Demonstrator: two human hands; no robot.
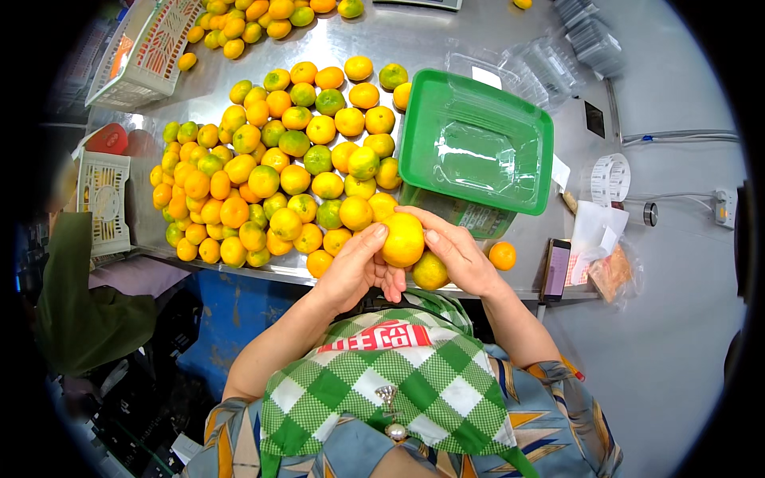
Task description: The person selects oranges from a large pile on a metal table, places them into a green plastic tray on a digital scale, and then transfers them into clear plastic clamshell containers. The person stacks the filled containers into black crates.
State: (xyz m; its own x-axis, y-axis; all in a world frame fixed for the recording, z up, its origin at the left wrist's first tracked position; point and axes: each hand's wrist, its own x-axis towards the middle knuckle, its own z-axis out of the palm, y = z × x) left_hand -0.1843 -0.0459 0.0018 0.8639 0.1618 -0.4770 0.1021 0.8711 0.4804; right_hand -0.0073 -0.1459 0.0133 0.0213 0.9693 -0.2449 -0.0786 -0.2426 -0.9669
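Between my two hands, above the table's front edge, is a yellow-orange mandarin (403, 240). My left hand (357, 263) has its thumb on the fruit's left side and its fingers curled below. My right hand (461, 254) closes on the same fruit from the right, fingers over its top. A second, greener mandarin (430, 272) sits against the right palm, just under the first; whether the hand bears its weight cannot be told. Right of the hands stands a green plastic basket (412, 134) with a clear plastic clamshell tray (478, 143) in its top.
Many loose mandarins (263, 179) cover the steel table (197, 77) to the left. A lone mandarin (502, 256) and a phone (556, 270) lie at right. Clear clamshells (538, 69), a label roll (611, 178) and white crates (146, 66) stand around. Someone's dark green sleeve (89, 310) is at far left.
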